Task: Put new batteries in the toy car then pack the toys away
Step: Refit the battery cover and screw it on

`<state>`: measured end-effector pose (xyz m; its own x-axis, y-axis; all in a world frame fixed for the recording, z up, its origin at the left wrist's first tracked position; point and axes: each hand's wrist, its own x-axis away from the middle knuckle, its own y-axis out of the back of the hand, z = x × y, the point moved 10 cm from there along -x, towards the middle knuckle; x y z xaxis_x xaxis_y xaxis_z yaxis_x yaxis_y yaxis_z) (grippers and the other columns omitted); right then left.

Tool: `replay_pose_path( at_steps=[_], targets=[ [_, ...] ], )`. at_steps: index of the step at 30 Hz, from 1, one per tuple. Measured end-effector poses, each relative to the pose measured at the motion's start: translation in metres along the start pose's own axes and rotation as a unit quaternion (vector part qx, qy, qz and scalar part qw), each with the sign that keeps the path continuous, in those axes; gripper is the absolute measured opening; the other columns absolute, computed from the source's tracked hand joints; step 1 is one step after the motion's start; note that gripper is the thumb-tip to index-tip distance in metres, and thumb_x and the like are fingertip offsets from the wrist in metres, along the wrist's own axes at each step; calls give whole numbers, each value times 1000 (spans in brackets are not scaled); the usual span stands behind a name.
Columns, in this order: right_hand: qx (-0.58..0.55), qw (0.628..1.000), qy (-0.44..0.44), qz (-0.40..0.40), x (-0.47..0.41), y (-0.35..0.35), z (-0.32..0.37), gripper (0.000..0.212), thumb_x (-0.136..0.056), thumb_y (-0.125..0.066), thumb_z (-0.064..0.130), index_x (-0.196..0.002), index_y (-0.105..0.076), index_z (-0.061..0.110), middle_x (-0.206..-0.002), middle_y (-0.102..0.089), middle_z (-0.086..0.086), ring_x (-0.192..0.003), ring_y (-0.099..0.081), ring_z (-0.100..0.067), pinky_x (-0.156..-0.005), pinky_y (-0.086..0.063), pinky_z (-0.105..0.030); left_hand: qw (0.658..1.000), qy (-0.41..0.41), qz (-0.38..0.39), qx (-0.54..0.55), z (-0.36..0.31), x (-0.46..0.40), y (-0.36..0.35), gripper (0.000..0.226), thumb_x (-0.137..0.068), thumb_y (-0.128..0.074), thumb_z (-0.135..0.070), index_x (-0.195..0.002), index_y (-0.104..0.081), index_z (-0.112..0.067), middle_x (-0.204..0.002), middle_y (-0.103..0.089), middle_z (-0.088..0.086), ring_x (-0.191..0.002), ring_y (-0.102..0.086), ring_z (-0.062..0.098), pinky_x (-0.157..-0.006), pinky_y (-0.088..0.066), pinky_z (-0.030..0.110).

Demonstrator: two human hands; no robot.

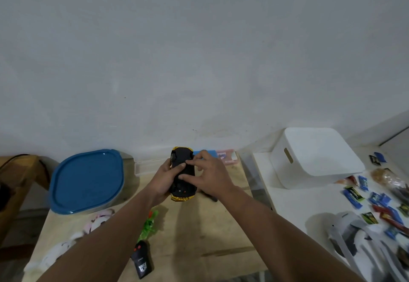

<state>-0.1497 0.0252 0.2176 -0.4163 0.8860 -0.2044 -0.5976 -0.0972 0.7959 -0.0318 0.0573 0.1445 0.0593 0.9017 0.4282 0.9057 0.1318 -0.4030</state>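
Note:
The yellow toy car (182, 164) is held upside down above the wooden table (199, 233), its black underside facing me. My left hand (164, 179) grips its left side, thumb lying on the underside. My right hand (207, 174) reaches over from the right, with curled fingertips and thumb pressing on the black underside. Whether a battery is under the fingers is hidden. A black remote control (141, 258) lies on the table near the front.
A container with a blue lid (87, 181) stands at the table's left. A green toy (148, 224) and soft toys (97, 222) lie near my left arm. A clear box (225, 156) sits by the wall. On the right white table stand a white bin (314, 158), wrapped sweets (376, 200) and a headset (354, 233).

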Motion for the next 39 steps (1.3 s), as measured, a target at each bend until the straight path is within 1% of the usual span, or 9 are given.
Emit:
replay_pose_path(
  at_steps=[5,8,13,20,25,28,31,34,39],
  targets=[
    [-21,999,-19,29,-7,0,-14,63,-70,-75,67,-122,-70,32,-104,-45,23,-83,-60,-6,-83,-53,-41,1000,-1,-20,20,2,-11,-7,28,-105,-55,-13,-131,-62,-18,-118,-74,14,-99,-75,25,-71,-62,32],
    [-9,999,-10,43,-14,3,-18,63,-71,-73,69,-122,-68,32,-107,-49,19,-87,-59,-7,-82,-53,-38,999,-7,-25,22,2,-16,-9,28,-105,-53,-12,-130,-64,-19,-117,-73,14,-99,-73,27,-74,-60,35],
    [-58,997,-26,48,-26,8,-22,56,-77,-75,62,-122,-69,28,-104,-53,15,-76,-60,-5,-73,-56,-33,999,-16,-45,25,-4,-21,-8,28,-105,-53,-19,-131,-65,-18,-120,-74,18,-103,-73,33,-77,-60,38],
    [-94,993,-49,51,-30,1,-29,49,-83,-76,50,-124,-70,24,-101,-56,10,-77,-63,-7,-74,-56,-32,997,-35,-55,-32,-9,-21,-2,29,-104,-55,-22,-131,-63,-21,-118,-75,15,-107,-73,34,-80,-59,39],
    [-95,992,-59,63,-31,-7,-30,24,-91,-71,33,-112,-77,22,-99,-61,6,-89,-61,-11,-77,-51,-24,994,-35,-67,-83,-5,-22,11,27,-103,-58,-25,-129,-64,-23,-118,-74,15,-105,-74,32,-88,-60,46],
    [-113,987,-83,79,-33,-11,-33,11,-90,-72,28,-98,-77,23,-97,-66,6,-90,-62,-8,-79,-51,-25,990,-33,-76,-111,-3,-21,16,26,-103,-57,-24,-128,-64,-24,-114,-75,14,-102,-75,31,-83,-60,42],
    [-126,978,-107,127,-34,-18,-34,8,-87,-75,24,-94,-75,20,-84,-68,8,-77,-61,-3,-70,-47,-19,987,-31,-70,-143,-2,-20,18,25,-102,-57,-23,-126,-65,-24,-111,-76,12,-102,-74,31,-88,-60,45],
    [-122,971,-119,169,-36,-23,-35,7,-84,-78,21,-89,-75,18,-74,-65,5,-67,-55,-6,-66,-47,-23,983,-24,-63,-172,0,-19,18,24,-99,-60,-27,-122,-67,-24,-108,-77,10,-101,-74,30,-85,-57,40],
    [-86,968,-120,202,-38,-23,-36,8,-84,-78,21,-89,-77,15,-74,-65,10,-68,-57,-2,-63,-44,-18,981,-19,-60,-181,5,-16,17,22,-102,-58,-26,-122,-66,-24,-109,-77,9,-99,-75,26,-83,-56,38]
  ],
)
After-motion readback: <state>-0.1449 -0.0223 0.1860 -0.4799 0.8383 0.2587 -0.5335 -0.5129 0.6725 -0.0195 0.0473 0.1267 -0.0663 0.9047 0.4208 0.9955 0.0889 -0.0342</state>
